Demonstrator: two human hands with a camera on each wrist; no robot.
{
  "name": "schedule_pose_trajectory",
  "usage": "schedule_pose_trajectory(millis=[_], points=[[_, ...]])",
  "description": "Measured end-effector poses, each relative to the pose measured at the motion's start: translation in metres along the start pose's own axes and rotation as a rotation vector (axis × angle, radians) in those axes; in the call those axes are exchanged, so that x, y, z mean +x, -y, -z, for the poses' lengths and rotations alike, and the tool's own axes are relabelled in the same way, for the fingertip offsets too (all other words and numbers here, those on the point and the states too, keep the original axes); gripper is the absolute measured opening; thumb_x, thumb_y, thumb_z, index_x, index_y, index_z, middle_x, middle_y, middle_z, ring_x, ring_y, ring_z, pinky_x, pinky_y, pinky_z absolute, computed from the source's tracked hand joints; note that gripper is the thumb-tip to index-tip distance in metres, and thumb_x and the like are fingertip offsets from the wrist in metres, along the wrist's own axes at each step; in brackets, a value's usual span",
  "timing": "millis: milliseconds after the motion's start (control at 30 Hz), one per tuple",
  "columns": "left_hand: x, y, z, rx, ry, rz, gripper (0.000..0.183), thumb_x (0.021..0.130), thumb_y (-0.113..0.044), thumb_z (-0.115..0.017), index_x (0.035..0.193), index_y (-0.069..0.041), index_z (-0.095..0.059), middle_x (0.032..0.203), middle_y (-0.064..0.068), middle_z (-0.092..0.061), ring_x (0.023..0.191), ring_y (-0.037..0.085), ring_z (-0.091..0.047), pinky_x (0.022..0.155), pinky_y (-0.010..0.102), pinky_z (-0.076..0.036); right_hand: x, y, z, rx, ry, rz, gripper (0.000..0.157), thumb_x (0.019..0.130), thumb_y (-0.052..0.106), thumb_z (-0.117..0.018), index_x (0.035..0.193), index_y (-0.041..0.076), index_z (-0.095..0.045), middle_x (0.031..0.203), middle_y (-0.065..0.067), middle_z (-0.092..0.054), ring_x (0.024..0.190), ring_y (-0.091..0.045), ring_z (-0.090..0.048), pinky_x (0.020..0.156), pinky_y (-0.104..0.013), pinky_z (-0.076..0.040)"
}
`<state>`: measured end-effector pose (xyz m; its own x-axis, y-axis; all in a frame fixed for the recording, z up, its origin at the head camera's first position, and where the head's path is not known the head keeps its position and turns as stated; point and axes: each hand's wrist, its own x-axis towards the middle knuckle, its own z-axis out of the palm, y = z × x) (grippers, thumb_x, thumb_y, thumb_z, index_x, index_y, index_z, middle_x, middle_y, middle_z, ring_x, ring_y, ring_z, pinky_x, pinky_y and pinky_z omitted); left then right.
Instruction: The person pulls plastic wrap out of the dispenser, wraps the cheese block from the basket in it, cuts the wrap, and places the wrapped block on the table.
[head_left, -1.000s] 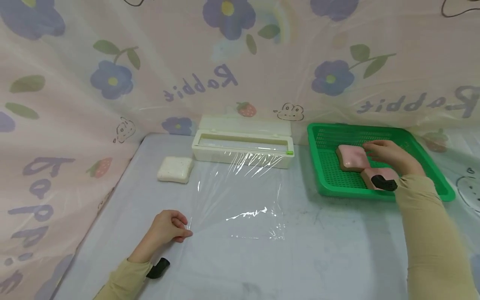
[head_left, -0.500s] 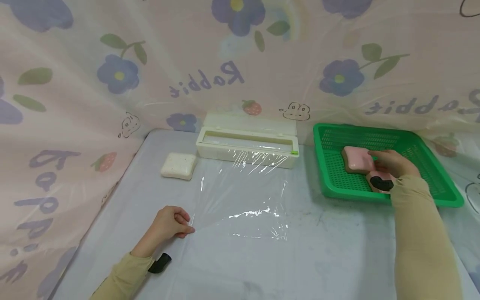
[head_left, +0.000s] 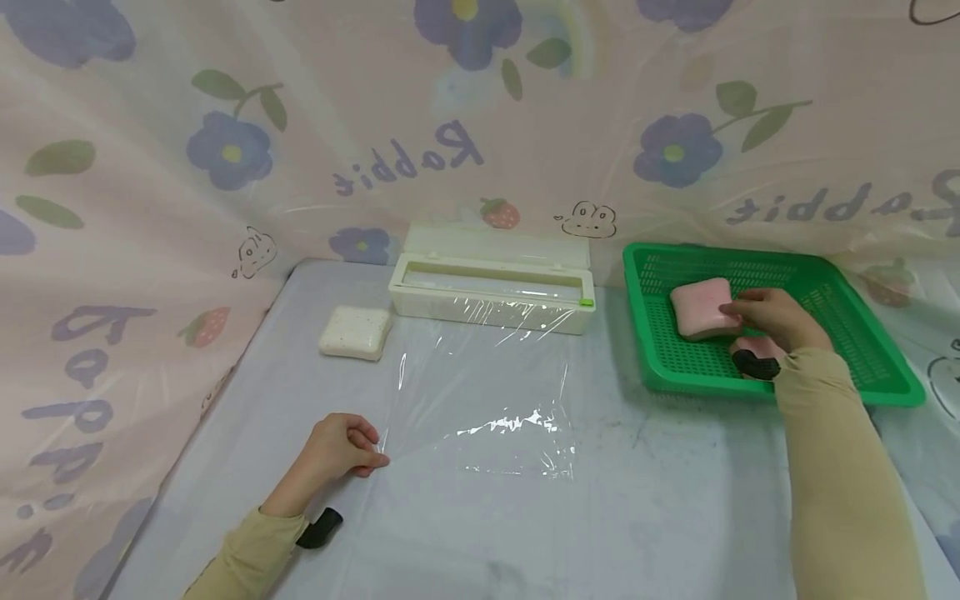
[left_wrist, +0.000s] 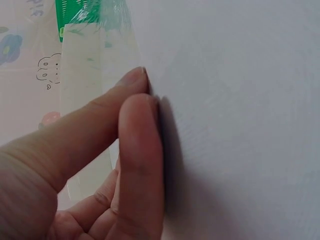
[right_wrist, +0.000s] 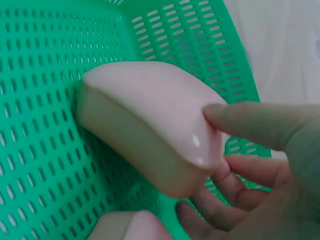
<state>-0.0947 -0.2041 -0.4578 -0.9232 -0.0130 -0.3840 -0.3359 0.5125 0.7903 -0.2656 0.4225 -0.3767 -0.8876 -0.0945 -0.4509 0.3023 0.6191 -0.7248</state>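
Note:
My left hand (head_left: 330, 454) pinches the near left corner of a clear sheet of cling film (head_left: 480, 383) between thumb and forefinger. That film runs out over the table from a cream dispenser box (head_left: 491, 312) with its lid up. In the left wrist view the fingertips meet close to the white surface; the film between them barely shows. My right hand (head_left: 780, 317) grips the edge of a toast-shaped block (head_left: 701, 307), pink on top and brown at the sides. In the right wrist view the block (right_wrist: 150, 105) is tilted inside the green basket (head_left: 637, 325), thumb on its top, fingers beneath.
A second pink-topped block (head_left: 757, 343) lies in the basket, partly hidden by the right wrist's black strap (head_left: 756, 365). On the table, left of the dispenser, sits a cream toast-shaped block (head_left: 356, 332). A printed curtain (head_left: 525, 167) stands behind everything.
My right hand has moved down onto the pink-topped block, taken hold of it and raised and tilted it slightly. The left hand keeps its place on the film.

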Motion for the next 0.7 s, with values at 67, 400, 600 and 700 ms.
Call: schedule_pose_trajectory(millis=[67,400,600,700], points=[[0.000,0.000,0.000,-0.003,0.000,-0.001,0.033,0.062,0.000,-0.087,0.083,0.001,-0.061,0.065,0.007,-0.060,0.051,0.019,-0.062,0.050,0.029,-0.055,0.002,0.001,-0.002,0.009,0.011,0.020,0.080,0.101,0.039,-0.046,0.149,-0.006,0.000,0.147,-0.032,-0.018,0.127,-0.041,-0.036,0.104,-0.053,-0.036],[0.000,0.001,-0.002,-0.008,-0.007,-0.010,0.033,0.062,0.001,-0.087,0.082,0.001,-0.062,0.064,0.007,-0.059,0.051,0.019,-0.062,0.049,0.030,-0.055,-0.001,0.019,-0.013,0.000,-0.017,0.083,0.082,0.098,0.027,-0.058,0.151,-0.001,-0.003,0.137,-0.036,-0.032,0.096,-0.012,-0.061,0.092,-0.043,-0.050],[0.000,0.001,-0.002,-0.002,-0.007,-0.016,0.033,0.062,0.001,-0.087,0.082,0.001,-0.062,0.064,0.007,-0.059,0.051,0.019,-0.062,0.049,0.030,-0.055,-0.024,0.041,-0.018,-0.107,-0.260,0.164,0.074,0.097,0.040,-0.053,0.147,-0.005,-0.024,0.142,-0.035,-0.029,0.122,-0.041,-0.041,0.097,-0.053,-0.041],[-0.001,0.001,-0.001,-0.002,-0.005,-0.014,0.033,0.062,0.001,-0.087,0.082,0.002,-0.061,0.064,0.007,-0.059,0.051,0.019,-0.062,0.050,0.030,-0.055,-0.041,0.057,-0.021,-0.066,-0.365,0.204,0.069,0.095,0.044,-0.053,0.146,0.001,-0.033,0.145,-0.024,-0.031,0.125,-0.035,-0.036,0.094,-0.040,-0.043]])
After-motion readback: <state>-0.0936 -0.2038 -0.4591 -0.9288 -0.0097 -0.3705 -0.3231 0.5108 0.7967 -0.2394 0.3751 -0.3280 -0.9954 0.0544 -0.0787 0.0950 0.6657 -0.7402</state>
